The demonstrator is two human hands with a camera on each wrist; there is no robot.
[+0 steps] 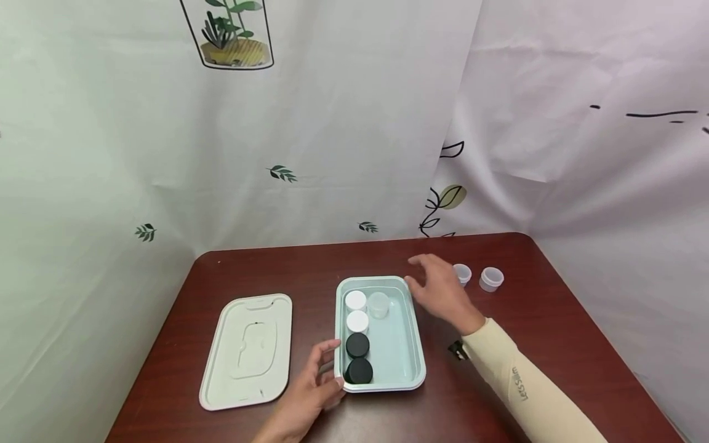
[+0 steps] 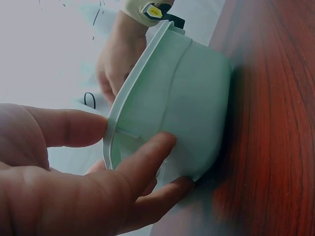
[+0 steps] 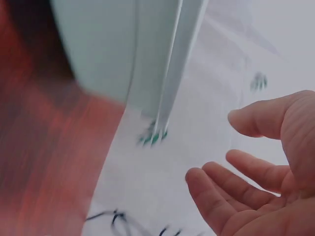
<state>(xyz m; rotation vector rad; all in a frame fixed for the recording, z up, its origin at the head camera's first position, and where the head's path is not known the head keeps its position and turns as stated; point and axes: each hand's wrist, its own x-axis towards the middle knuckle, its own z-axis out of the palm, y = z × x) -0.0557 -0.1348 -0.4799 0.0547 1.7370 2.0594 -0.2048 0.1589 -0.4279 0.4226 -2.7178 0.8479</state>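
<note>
A pale green plastic bin (image 1: 418, 363) sits at the middle of the table. Along its left side stand two white-topped jars (image 1: 357, 321) and two black-topped jars (image 1: 357, 345); a small clear cup (image 1: 379, 305) is beside the white ones. My left hand (image 1: 316, 384) rests against the bin's left side, with fingertips on its rim and outer wall in the left wrist view. Beyond the bin's right rim hovers my right hand (image 1: 440, 292), its fingers loosely spread and nothing between them. It partly covers one of two clear cups (image 1: 491, 279) on the table.
A pale lid (image 1: 246, 351) lies flat at the left of the table. Behind the dark red-brown table (image 1: 310, 264) hangs white printed cloth (image 1: 343, 123), which also closes off both sides. The right forearm wears a cream sleeve (image 1: 520, 381).
</note>
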